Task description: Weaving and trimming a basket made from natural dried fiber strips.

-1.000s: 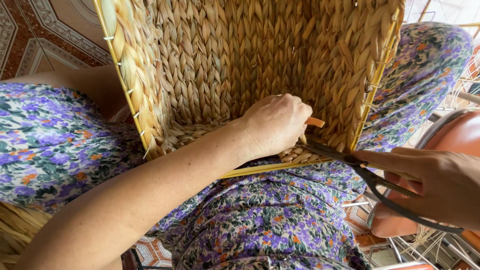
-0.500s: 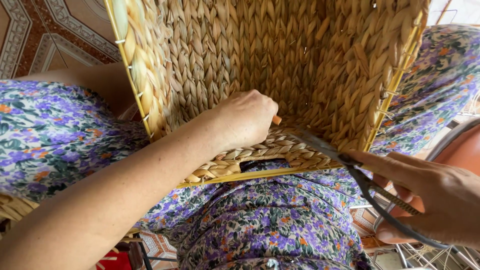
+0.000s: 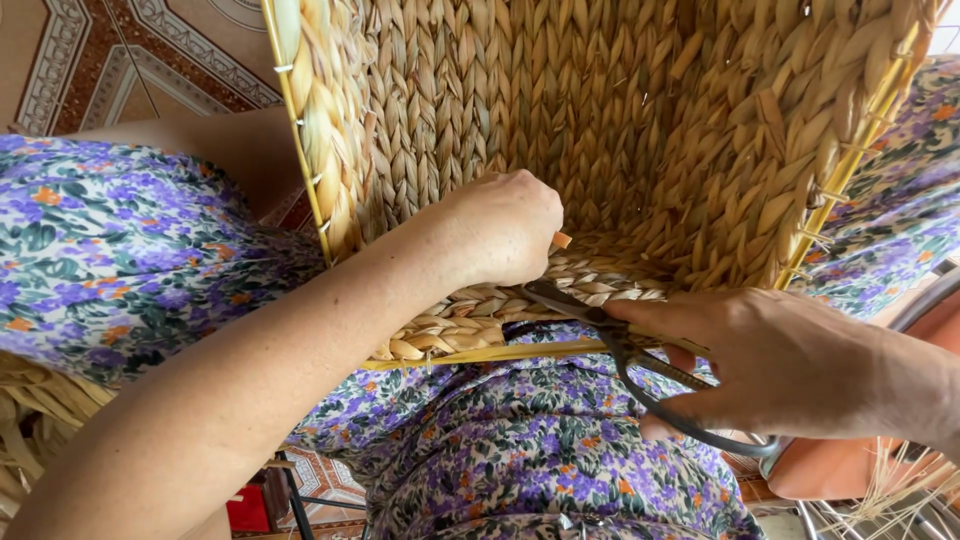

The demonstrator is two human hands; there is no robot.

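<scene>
Nearest, the right hand grips dark scissors by their loops, blades reaching left along the basket's near rim, just under the left hand. The basket lies tilted on the lap, on the floral dress, its open mouth facing the camera. The left hand is closed, pinching a short straw end inside the near bottom edge. The blade tips sit hidden close to those fingers: a snip could nick them, or cut a woven strand. Beyond, patterned floor tiles.
</scene>
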